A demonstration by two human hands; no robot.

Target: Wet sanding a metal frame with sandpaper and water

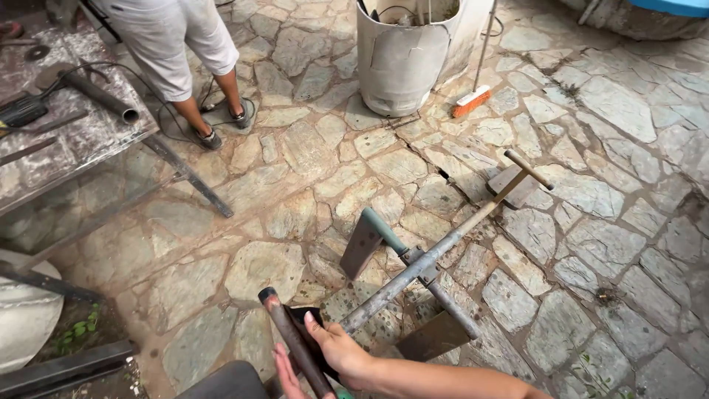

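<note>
Nearest the lens, the right hand (341,349) closes its fingers over a dark cloth (314,341) wrapped against a rusty brown metal pipe (294,340), which tilts up to the left. Just beside it, the left hand (288,373) lies against the pipe's lower part; its grip cannot be told. Beyond them, a grey welded steel frame with flat plates (425,262) rests on the stone-paved floor (591,185). Farther off, another person's legs (214,103) stand beside a metal workbench (66,140).

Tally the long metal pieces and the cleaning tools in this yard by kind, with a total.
Rusty pipe held in the hands: 1
Welded pipe frame on the paving: 1
Pipe on the workbench: 1
Flat steel bar leaning off the bench: 1
Orange-headed broom: 1
Total: 5
</note>
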